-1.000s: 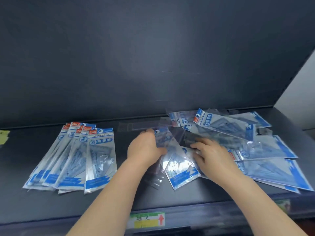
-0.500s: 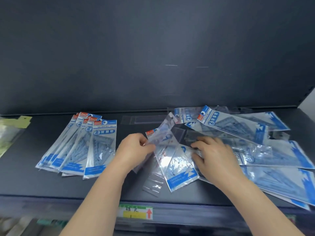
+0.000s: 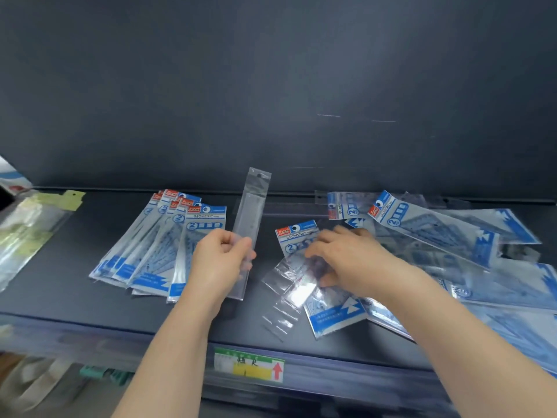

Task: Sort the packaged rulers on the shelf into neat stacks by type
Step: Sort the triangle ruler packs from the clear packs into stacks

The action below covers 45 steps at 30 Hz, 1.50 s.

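My left hand (image 3: 221, 260) grips a long clear ruler pack (image 3: 251, 212) and holds it upright above the shelf. To its left lies a fanned stack of blue geometric packs (image 3: 156, 251). My right hand (image 3: 349, 260) rests with fingers spread on a blue geometric pack (image 3: 297, 233) and clear sleeves (image 3: 286, 285) in the middle. A loose heap of blue packs (image 3: 437, 230) spreads across the right side. Another clear ruler pack (image 3: 295, 208) lies flat along the back.
The dark shelf (image 3: 75, 297) has a back wall close behind the packs. Yellow-green packets (image 3: 33, 224) lie at the far left. A price label (image 3: 248, 365) with a red arrow sits on the shelf's front rail.
My left hand has pulled a clear ruler pack out of the middle pile and raised it upright. The blue pack it held half a second ago now lies under my right hand.
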Each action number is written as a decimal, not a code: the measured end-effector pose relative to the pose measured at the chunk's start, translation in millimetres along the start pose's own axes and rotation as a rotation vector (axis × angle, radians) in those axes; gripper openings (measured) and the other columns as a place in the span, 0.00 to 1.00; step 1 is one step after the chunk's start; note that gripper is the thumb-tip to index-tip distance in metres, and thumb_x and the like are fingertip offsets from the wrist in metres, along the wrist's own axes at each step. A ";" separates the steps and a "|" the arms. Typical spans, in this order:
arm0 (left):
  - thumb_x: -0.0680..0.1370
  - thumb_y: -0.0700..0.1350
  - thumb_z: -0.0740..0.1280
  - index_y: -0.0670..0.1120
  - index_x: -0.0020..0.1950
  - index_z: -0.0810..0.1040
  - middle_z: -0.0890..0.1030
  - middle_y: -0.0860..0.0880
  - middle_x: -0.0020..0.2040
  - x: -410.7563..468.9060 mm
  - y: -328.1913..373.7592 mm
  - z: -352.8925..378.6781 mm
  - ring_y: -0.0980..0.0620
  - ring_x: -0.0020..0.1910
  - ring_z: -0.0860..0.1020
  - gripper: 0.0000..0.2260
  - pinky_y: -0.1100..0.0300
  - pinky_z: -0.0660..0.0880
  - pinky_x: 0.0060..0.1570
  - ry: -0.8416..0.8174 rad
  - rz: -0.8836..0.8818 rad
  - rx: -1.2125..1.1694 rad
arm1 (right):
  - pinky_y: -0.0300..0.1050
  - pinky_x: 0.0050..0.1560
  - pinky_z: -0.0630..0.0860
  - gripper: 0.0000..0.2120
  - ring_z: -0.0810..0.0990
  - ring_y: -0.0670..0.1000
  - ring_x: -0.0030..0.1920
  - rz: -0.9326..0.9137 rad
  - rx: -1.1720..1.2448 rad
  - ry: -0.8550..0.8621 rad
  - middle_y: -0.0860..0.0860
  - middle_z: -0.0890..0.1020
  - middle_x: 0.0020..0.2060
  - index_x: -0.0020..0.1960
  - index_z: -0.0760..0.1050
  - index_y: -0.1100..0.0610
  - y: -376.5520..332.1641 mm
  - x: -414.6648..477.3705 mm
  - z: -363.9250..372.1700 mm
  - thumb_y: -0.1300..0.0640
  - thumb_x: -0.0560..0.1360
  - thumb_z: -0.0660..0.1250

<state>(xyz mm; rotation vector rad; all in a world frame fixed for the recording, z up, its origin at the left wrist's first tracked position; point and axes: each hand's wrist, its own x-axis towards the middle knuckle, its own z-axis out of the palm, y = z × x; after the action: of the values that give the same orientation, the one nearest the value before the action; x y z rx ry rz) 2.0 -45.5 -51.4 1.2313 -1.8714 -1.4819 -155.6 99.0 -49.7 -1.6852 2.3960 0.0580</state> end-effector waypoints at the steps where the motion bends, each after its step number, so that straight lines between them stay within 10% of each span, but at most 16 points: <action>1: 0.80 0.42 0.66 0.44 0.46 0.74 0.84 0.46 0.39 0.2 0.1 -1.2 0.53 0.34 0.78 0.04 0.63 0.74 0.32 0.002 0.002 -0.003 | 0.52 0.61 0.64 0.23 0.66 0.50 0.64 0.030 0.009 -0.019 0.45 0.72 0.60 0.64 0.71 0.45 -0.1 -0.6 -2.7 0.45 0.71 0.70; 11: 0.80 0.42 0.66 0.45 0.48 0.75 0.84 0.47 0.40 4.2 3.5 -2.4 0.54 0.34 0.78 0.02 0.62 0.73 0.32 0.042 -0.010 -0.080 | 0.43 0.35 0.66 0.13 0.72 0.49 0.39 0.135 0.360 0.023 0.44 0.74 0.35 0.37 0.66 0.47 8.3 -14.0 2.9 0.47 0.69 0.71; 19: 0.79 0.37 0.66 0.44 0.51 0.75 0.85 0.47 0.42 -4.9 6.4 17.5 0.53 0.34 0.80 0.03 0.61 0.77 0.33 -0.142 -0.049 -0.135 | 0.51 0.30 0.79 0.03 0.84 0.56 0.33 0.427 1.332 0.291 0.53 0.84 0.39 0.51 0.69 0.54 -10.3 -20.5 11.0 0.59 0.81 0.56; 23: 0.77 0.41 0.70 0.44 0.48 0.78 0.83 0.44 0.40 -18.7 10.3 39.5 0.51 0.35 0.81 0.03 0.56 0.77 0.36 -0.260 -0.013 -0.149 | 0.68 0.47 0.79 0.06 0.83 0.55 0.38 0.482 1.563 0.327 0.55 0.83 0.42 0.58 0.69 0.55 -23.5 -15.4 17.3 0.58 0.81 0.58; 29: 0.81 0.48 0.63 0.47 0.42 0.78 0.79 0.51 0.32 -42.8 15.1 72.5 0.52 0.29 0.77 0.10 0.53 0.78 0.29 -0.384 0.241 0.239 | 0.50 0.40 0.81 0.12 0.85 0.54 0.42 0.506 1.708 0.393 0.55 0.85 0.45 0.59 0.74 0.58 -12.6 -29.9 17.7 0.55 0.77 0.68; 34: 0.79 0.56 0.63 0.54 0.53 0.79 0.81 0.54 0.51 -11.6 18.8 67.4 0.49 0.52 0.78 0.09 0.55 0.74 0.45 -0.105 0.435 0.866 | 0.52 0.36 0.82 0.12 0.86 0.57 0.39 0.616 1.788 0.450 0.56 0.86 0.43 0.61 0.70 0.58 9.1 -48.6 16.9 0.64 0.79 0.62; 45: 0.68 0.58 0.76 0.51 0.49 0.77 0.79 0.54 0.46 11.0 29.5 63.9 0.54 0.42 0.78 0.17 0.57 0.75 0.39 -0.325 0.123 0.930 | 0.48 0.38 0.82 0.18 0.84 0.52 0.34 0.659 1.599 0.449 0.56 0.84 0.44 0.64 0.67 0.52 23.4 -59.7 17.4 0.66 0.78 0.62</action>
<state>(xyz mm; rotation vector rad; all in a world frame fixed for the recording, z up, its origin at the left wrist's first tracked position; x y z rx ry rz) -64.5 -20.5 -46.3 1.2191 -2.9644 -0.7469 -155.6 165.0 -57.1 -0.1461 1.8804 -1.6892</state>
